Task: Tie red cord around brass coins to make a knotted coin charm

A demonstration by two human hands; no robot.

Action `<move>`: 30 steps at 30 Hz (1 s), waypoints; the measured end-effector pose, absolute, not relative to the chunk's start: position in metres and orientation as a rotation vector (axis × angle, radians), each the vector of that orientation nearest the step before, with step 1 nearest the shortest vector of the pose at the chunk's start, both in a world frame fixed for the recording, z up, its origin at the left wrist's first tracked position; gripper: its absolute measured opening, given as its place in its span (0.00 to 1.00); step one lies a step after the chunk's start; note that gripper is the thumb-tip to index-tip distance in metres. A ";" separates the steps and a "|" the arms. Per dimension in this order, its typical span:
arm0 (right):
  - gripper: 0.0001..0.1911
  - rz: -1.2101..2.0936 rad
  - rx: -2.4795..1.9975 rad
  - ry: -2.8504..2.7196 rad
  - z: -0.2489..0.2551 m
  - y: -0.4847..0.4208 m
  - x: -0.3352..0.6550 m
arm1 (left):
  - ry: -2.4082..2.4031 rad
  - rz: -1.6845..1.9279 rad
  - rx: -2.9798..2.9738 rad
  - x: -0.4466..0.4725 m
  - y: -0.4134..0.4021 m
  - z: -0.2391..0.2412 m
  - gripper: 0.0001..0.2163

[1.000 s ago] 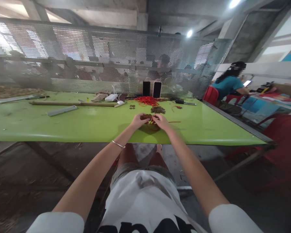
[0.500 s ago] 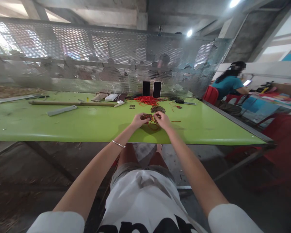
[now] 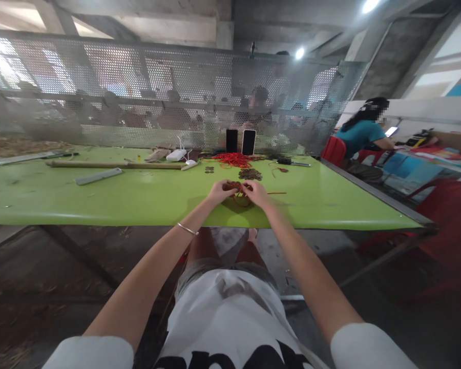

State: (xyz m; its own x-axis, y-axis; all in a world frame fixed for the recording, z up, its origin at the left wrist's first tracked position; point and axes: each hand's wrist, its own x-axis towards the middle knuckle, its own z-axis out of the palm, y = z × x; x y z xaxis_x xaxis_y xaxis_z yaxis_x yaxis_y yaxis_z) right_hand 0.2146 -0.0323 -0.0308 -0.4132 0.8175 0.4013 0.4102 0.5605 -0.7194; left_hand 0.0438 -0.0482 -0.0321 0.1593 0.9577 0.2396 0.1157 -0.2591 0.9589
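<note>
Both my hands meet over the green table near its front edge. My left hand has its fingers curled round a small dark brown bundle of coin-like pieces. My right hand pinches red cord that loops down from the bundle onto the table. A loose strand of red cord trails to the right of my right hand. A thin bangle circles my left wrist.
Behind my hands lie a heap of red cord, a pile of dark coins, two upright phones, a white charger, a long wooden stick and a metal bar. A perforated metal screen backs the table. A person in teal sits at right.
My hands have drawn slightly closer together over the bundle; the red cord loop has shifted a little. Everything else on the table is as before.
</note>
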 end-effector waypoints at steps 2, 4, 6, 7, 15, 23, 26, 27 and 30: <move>0.12 0.657 -1.013 -2.014 -0.031 -0.032 0.215 | 1.066 1.207 1.560 0.044 -0.048 -0.032 0.09; 0.12 0.632 -1.040 -1.980 -0.031 -0.031 0.215 | 1.067 1.205 1.558 0.044 -0.048 -0.032 0.09; 0.12 0.615 -1.055 -1.940 -0.031 -0.030 0.216 | 1.067 1.203 1.555 0.045 -0.048 -0.032 0.09; 0.13 0.611 -1.059 -1.920 -0.031 -0.030 0.216 | 1.067 1.202 1.553 0.045 -0.048 -0.032 0.09; 0.14 0.738 -0.996 -1.888 -0.032 -0.030 0.217 | 1.091 1.191 1.556 0.044 -0.048 -0.034 0.09; 0.13 0.856 -0.897 -1.908 -0.033 -0.029 0.215 | 1.077 1.192 1.563 0.043 -0.047 -0.034 0.09; 0.13 0.859 -0.901 -1.882 -0.033 -0.027 0.216 | 1.056 1.198 1.561 0.043 -0.048 -0.033 0.08; 0.13 0.857 -0.907 -1.873 -0.034 -0.027 0.216 | 1.050 1.199 1.561 0.043 -0.049 -0.033 0.08; 0.13 0.833 -0.936 -1.844 -0.033 -0.026 0.218 | 1.037 1.199 1.559 0.044 -0.050 -0.032 0.08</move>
